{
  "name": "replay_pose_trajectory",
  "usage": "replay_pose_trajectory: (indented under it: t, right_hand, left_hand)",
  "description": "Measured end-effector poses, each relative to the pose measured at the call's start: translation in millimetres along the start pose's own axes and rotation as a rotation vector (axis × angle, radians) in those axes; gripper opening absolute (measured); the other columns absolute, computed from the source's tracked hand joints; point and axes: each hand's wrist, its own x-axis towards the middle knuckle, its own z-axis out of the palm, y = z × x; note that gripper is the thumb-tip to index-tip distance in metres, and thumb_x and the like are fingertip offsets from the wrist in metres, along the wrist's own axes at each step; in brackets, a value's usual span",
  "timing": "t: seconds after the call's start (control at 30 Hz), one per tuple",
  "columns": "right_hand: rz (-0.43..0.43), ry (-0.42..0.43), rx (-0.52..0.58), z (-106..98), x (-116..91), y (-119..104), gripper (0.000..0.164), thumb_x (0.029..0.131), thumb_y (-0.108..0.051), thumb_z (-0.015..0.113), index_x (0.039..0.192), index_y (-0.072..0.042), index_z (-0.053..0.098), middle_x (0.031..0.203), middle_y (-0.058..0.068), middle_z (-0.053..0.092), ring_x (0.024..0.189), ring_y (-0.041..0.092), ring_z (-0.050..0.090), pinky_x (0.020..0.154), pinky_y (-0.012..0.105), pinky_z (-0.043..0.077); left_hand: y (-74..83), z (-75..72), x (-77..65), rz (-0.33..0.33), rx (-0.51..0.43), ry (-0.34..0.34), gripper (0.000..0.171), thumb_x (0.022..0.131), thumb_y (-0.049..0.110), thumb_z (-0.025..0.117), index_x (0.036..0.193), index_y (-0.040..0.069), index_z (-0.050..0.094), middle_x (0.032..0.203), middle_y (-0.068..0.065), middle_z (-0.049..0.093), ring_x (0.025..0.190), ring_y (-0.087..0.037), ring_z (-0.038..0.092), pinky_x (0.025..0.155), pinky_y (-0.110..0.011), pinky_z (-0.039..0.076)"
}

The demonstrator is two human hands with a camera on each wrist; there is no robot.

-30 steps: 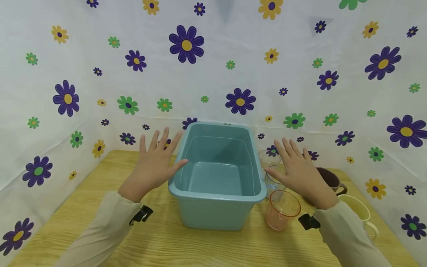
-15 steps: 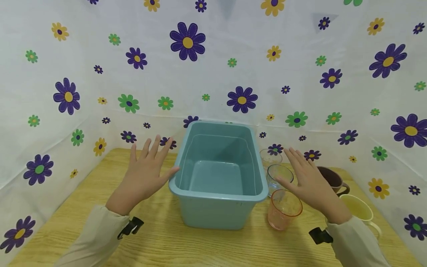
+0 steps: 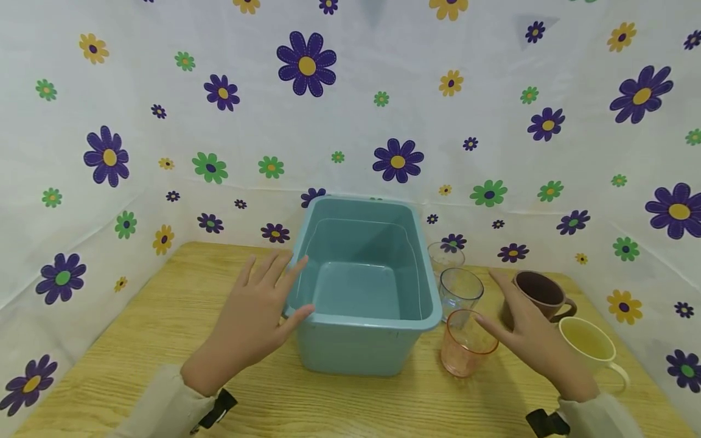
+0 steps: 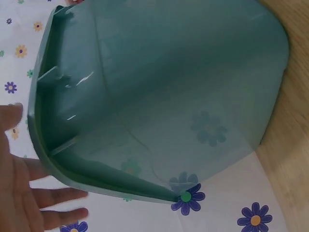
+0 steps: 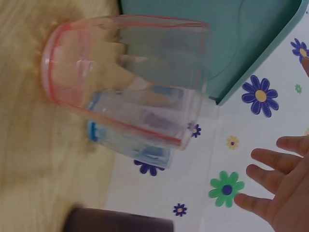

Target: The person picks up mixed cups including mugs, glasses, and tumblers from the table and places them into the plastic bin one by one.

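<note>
While the tub point(image 3: 350, 347) stands upright on the tabletop point(image 3: 263, 401), my left grip point(image 3: 254, 313) is beside its left rim, fingers spread; I cannot tell whether they touch it. Right of the tub stand a red glass point(image 3: 460, 359), a blue-rimmed glass point(image 3: 456, 298) and a clear glass point(image 3: 446, 258). My right grip point(image 3: 531, 334), fingers extended, is between the red glass and a brown mug point(image 3: 539, 289), near a yellow cup point(image 3: 588, 344). Flowered cloth point(image 3: 241, 36) hangs behind.

Work surface: light wood-grain tabletop point(image 3: 312, 407). Enclosure: white sheeting point(image 3: 350, 115), creased, at rear and both sides; printed with purple, yellow and green flowers point(image 3: 306, 66). Lighting: soft, shadows faint.
</note>
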Motion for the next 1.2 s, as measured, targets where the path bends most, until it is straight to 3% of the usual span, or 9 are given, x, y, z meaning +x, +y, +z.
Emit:
replay_pose_trajectory:
  t: [0.17, 0.3, 0.4, 0.47, 0.53, 0.6, 0.77, 0.9, 1.2]
  right_hand:
    - [0.003, 0.028, 0.066, 4, -11, 8, 0.075, 0.087, -0.027, 0.064, 0.149, -0.018, 0.023, 0.147, 0.021, 0.036, 0.131, 0.048, 0.035, 0.095, 0.067, 0.031]
    - [-0.008, 0.050, 0.086, 10, -17, 15, 0.072, 0.086, -0.024, 0.064, 0.147, -0.019, 0.027, 0.145, 0.019, 0.040, 0.134, 0.038, 0.036, 0.095, 0.063, 0.033]
    - [-0.030, 0.075, 0.085, 15, -19, 21, 0.070, 0.086, -0.021, 0.065, 0.146, -0.018, 0.030, 0.143, 0.017, 0.043, 0.138, 0.005, 0.029, 0.110, 0.036, 0.031]
    - [-0.050, 0.092, 0.075, 18, -21, 23, 0.069, 0.086, -0.020, 0.065, 0.146, -0.018, 0.031, 0.142, 0.017, 0.045, 0.130, -0.014, 0.022, 0.108, 0.013, 0.023]
    - [-0.069, 0.102, 0.080, 20, -22, 24, 0.069, 0.085, -0.019, 0.065, 0.146, -0.018, 0.032, 0.141, 0.017, 0.046, 0.125, -0.024, 0.017, 0.098, 0.000, 0.013]
    - [-0.082, 0.104, 0.088, 22, -22, 24, 0.069, 0.085, -0.018, 0.065, 0.146, -0.018, 0.032, 0.141, 0.018, 0.046, 0.124, -0.025, 0.017, 0.097, -0.002, 0.012]
    - [-0.098, 0.103, 0.101, 25, -23, 26, 0.070, 0.085, -0.016, 0.065, 0.146, -0.016, 0.031, 0.139, 0.020, 0.047, 0.123, -0.024, 0.020, 0.096, -0.003, 0.014]
    - [-0.118, 0.108, 0.118, 27, -22, 27, 0.070, 0.084, -0.013, 0.066, 0.145, -0.011, 0.032, 0.138, 0.023, 0.047, 0.122, -0.024, 0.023, 0.095, -0.004, 0.019]
    - [-0.130, 0.115, 0.120, 29, -20, 30, 0.067, 0.084, -0.011, 0.066, 0.142, -0.002, 0.034, 0.136, 0.025, 0.048, 0.123, -0.024, 0.023, 0.095, -0.004, 0.019]
  left_hand:
    - [-4.4, 8.0, 2.2, 0.171, -0.030, 0.145, 0.078, 0.092, 0.064, 0.019, 0.124, 0.006, 0.058, 0.122, -0.014, 0.061, 0.119, -0.033, 0.052, 0.105, -0.050, 0.034]
    - [-13.9, 12.9, 8.2, 0.333, -0.045, 0.208, 0.073, 0.094, 0.061, 0.020, 0.109, 0.005, 0.065, 0.105, -0.011, 0.066, 0.106, -0.028, 0.059, 0.098, -0.047, 0.041]
    - [-21.6, 14.3, 13.7, 0.450, -0.069, 0.203, 0.068, 0.094, 0.059, 0.024, 0.103, 0.007, 0.066, 0.099, -0.008, 0.065, 0.099, -0.025, 0.059, 0.093, -0.044, 0.045]
    - [-26.2, 15.6, 17.1, 0.524, -0.078, 0.189, 0.067, 0.094, 0.060, 0.025, 0.101, 0.008, 0.066, 0.097, -0.007, 0.065, 0.097, -0.024, 0.060, 0.092, -0.042, 0.046]
    - [-30.5, 17.6, 19.9, 0.589, -0.084, 0.171, 0.067, 0.093, 0.061, 0.025, 0.098, 0.009, 0.066, 0.095, -0.006, 0.064, 0.096, -0.024, 0.060, 0.091, -0.041, 0.047]
    - [-34.6, 20.8, 21.7, 0.634, -0.085, 0.151, 0.067, 0.092, 0.063, 0.026, 0.097, 0.010, 0.066, 0.095, -0.006, 0.064, 0.095, -0.023, 0.060, 0.092, -0.041, 0.047]
    - [-44.5, 28.5, 23.9, 0.653, -0.139, 0.103, 0.066, 0.088, 0.066, 0.033, 0.095, 0.009, 0.065, 0.093, -0.004, 0.063, 0.094, -0.021, 0.059, 0.091, -0.041, 0.047]
    - [-48.0, 33.5, 24.6, 0.642, -0.154, 0.119, 0.065, 0.088, 0.066, 0.036, 0.093, 0.007, 0.065, 0.090, -0.004, 0.062, 0.091, -0.021, 0.058, 0.089, -0.041, 0.048]
    - [-44.5, 34.4, 21.3, 0.548, -0.200, 0.155, 0.071, 0.089, 0.067, 0.028, 0.094, 0.007, 0.065, 0.094, -0.005, 0.063, 0.093, -0.022, 0.060, 0.086, -0.041, 0.050]
